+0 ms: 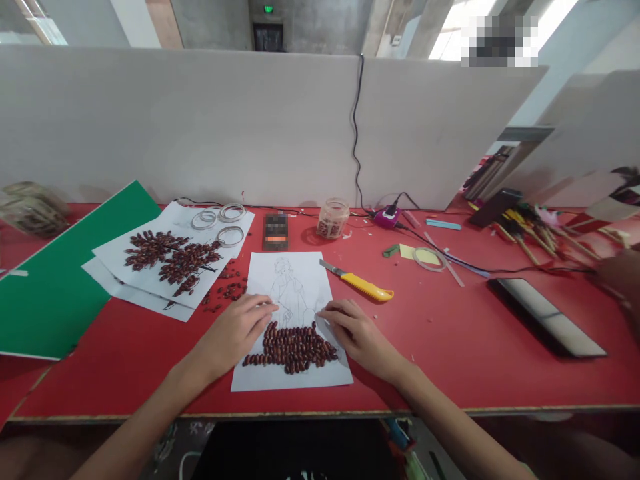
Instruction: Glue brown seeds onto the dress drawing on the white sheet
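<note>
1. Left hand (245, 325) rests with fingers loosely bent on the left side of the drawing sheet (250, 380); whether its fingertips pinch anything small, I cannot tell.
2. Right hand (353, 327) mirrors it at the sheet's right edge, fingers curled, no object visible; its underside is hidden.
3. The sheet lies flat between and below both hands. Glossy red-brown beans (300, 345) cover its lower part, on the wearer's side of the fingertips, while the pencil-thin robed figure (287, 293) shows between and beyond them.
4. Working well here would, I judge, mean light pressure from both hands to hold the paper flat, wrists clear of the bean rows, and each bean snug against its neighbour within the drawn line.
5. The sheet's long axis runs away from the wearer, the figure's head pointing beyond the hands; the bean rows run crosswise, from the left-hand side to the right.
6. Loose beans (234, 290) lie just beyond the left hand; a yellow utility knife (367, 287) lies beyond the right, blade toward the sheet.
</note>
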Available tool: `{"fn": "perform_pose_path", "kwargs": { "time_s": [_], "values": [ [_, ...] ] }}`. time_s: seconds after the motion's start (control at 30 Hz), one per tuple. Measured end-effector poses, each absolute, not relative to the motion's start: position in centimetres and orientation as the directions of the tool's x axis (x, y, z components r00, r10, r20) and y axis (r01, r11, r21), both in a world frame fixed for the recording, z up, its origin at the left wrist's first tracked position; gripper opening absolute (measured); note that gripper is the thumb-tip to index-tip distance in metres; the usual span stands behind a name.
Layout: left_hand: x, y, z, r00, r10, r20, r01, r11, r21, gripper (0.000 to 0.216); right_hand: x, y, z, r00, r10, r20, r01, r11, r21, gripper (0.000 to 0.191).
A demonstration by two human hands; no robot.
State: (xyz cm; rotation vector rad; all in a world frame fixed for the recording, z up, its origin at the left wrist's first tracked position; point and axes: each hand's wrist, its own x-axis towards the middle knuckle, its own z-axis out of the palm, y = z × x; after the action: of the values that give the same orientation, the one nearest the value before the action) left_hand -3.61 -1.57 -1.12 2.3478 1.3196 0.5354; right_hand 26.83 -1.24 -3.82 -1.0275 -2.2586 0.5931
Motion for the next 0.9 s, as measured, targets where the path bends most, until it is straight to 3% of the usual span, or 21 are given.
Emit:
{"fn": "perform_pose_path", "kwargs": {
  "time_s": [0.13, 0.27, 0.4, 0.57, 0.7, 0.77, 0.9],
  "values": [
    [-4.3, -4.5, -3.5, 0.611, 0.765, 0.203, 0.751, -0.641, 0.158, 0.050, 26.8, -1.2, -3.7, -0.533, 0.783, 0.322, 0.528, 0.605, -0.596, 0.034],
    [-4.5, -5.3, -4.6, 0.619, 0.747, 0.243, 0.772, -0.636, -0.012, 0.054, 26.9, -1.2, -3.8, -0.539, 0.781, 0.316, 0.528, 0.606, -0.595, 0.035],
    [-4.1, -5.6, -4.1, 0.599, 0.771, 0.213, 0.787, -0.617, 0.018, 0.052, 26.9, -1.2, -3.9, -0.545, 0.781, 0.306, 0.530, 0.603, -0.596, 0.034],
    [-4.2, -5.0, -3.2, 0.551, 0.823, 0.140, 0.792, -0.569, 0.223, 0.050, 26.8, -1.1, -3.6, -0.544, 0.778, 0.314, 0.534, 0.610, -0.585, 0.034],
    [-6.4, -1.4, -2.1, 0.275, 0.943, 0.189, 0.857, -0.330, 0.397, 0.043, 26.8, -1.2, -3.5, -0.544, 0.779, 0.311, 0.542, 0.609, -0.579, 0.034],
    [-7.8, 1.0, -1.6, 0.196, 0.967, 0.164, 0.889, -0.245, 0.387, 0.040, 26.8, -1.2, -3.6, -0.545, 0.780, 0.307, 0.540, 0.607, -0.583, 0.034],
    [-9.2, 4.3, -0.9, 0.267, 0.962, 0.061, 0.924, -0.274, 0.266, 0.034, 26.8, -1.2, -3.6, -0.539, 0.786, 0.303, 0.539, 0.599, -0.593, 0.033]
  ]
}}
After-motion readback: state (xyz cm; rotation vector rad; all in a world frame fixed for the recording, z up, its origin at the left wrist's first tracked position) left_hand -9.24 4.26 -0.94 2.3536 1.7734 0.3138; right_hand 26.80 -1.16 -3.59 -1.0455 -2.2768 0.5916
